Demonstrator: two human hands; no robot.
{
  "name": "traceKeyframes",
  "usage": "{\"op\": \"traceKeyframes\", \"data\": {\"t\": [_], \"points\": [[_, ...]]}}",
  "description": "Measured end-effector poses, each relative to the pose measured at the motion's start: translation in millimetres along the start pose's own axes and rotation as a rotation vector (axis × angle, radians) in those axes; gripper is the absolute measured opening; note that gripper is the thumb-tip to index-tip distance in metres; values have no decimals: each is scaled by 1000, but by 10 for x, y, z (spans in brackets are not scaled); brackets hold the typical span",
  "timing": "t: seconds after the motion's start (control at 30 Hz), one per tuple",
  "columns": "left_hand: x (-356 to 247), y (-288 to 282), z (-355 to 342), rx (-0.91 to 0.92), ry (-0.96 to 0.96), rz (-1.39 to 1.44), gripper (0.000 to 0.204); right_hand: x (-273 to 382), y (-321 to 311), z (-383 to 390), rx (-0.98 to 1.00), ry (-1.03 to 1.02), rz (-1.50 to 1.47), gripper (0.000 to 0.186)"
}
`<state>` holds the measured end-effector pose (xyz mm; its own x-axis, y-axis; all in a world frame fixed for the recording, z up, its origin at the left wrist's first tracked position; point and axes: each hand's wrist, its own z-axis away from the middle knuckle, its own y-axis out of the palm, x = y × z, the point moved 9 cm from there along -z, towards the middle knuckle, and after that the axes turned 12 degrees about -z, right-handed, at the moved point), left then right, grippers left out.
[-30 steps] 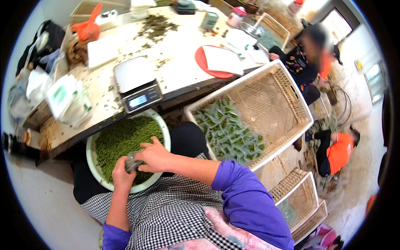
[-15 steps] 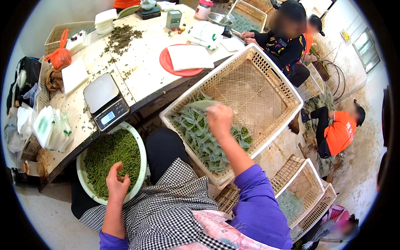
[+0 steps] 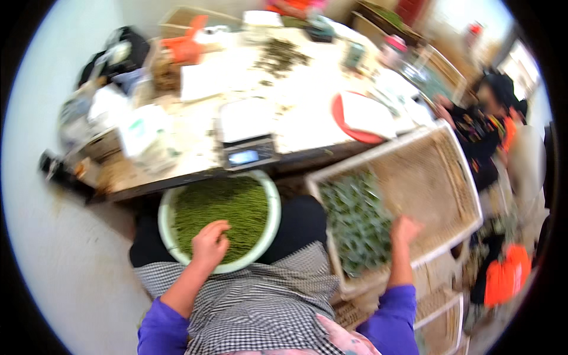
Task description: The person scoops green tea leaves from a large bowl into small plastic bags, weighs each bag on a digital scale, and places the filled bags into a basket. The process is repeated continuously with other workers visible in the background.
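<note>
Head view: the left hand is above the near left part of a pale round basin, which sits at the person's lap by the front edge of the desk. Its fingers are curled, thumb and forefinger close together; blur hides whether they pinch anything. Small green grains fill much of the basin. The right hand is over a beige plastic crate, at the right border of the packets. I cannot tell whether its blurred fingers are spread, pressed together or pinching a packet. The packets, clear with green contents, lie close together in the left part of the crate. On the desk, a scale with a lit display stands just beyond the basin, and farther right a red plate carries a white stack. Dark bits lie scattered farther back. Another person in dark patterned clothing is near the crate's far end
</note>
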<state>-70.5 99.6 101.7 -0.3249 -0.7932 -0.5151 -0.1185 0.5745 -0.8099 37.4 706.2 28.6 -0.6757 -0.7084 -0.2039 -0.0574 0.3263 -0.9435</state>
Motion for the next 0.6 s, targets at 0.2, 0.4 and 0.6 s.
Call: {"op": "traceKeyframes", "data": {"t": [0.2, 0.4, 0.6], "points": [[312, -1061, -619, -439, 70, -199, 18, 1609, -1058, -83, -259, -468, -545, 4], [800, -1815, -1328, -616, -17, -547, 23, 3597, -2041, 189, -188, -854, -1074, 9], [1271, -1739, -1515, -511, 49, -510, 13, 5134, -2835, 739, -148, -1166, -1274, 8]]}}
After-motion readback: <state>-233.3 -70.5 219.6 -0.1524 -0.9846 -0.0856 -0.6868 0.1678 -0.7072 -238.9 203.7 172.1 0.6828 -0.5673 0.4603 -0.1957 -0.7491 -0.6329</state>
